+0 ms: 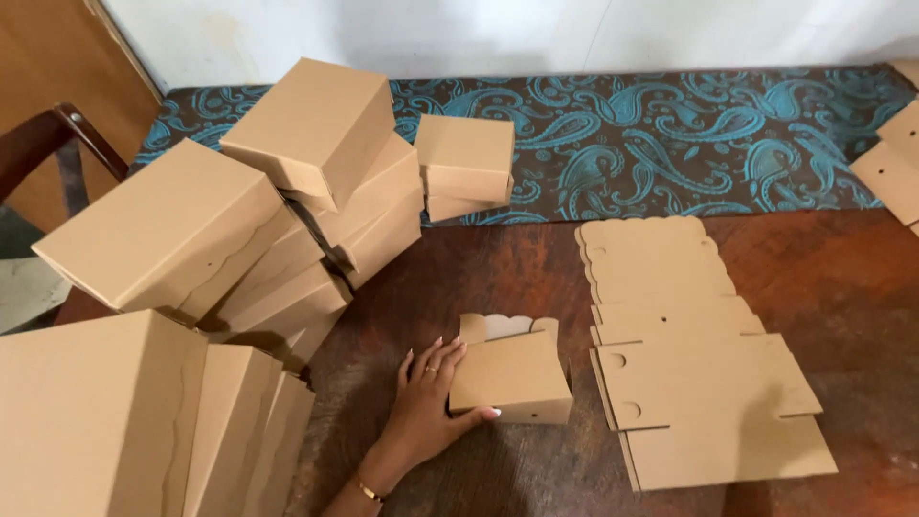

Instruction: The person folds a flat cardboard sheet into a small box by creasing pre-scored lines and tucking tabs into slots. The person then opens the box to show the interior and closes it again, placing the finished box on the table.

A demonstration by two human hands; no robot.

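We note left hand [428, 397] gripping the small box [510, 375] at its left end; box's long axis runs left-right; right hand unseen

One hand [426, 407], one small folded box [512, 375], one stack of flat cardboard blanks [689, 354], and many assembled boxes [316, 124].

A dark wooden table [823, 287] carries a paisley runner [670, 134], folded boxes [316, 182] and flat blanks [689, 354] (stacked).
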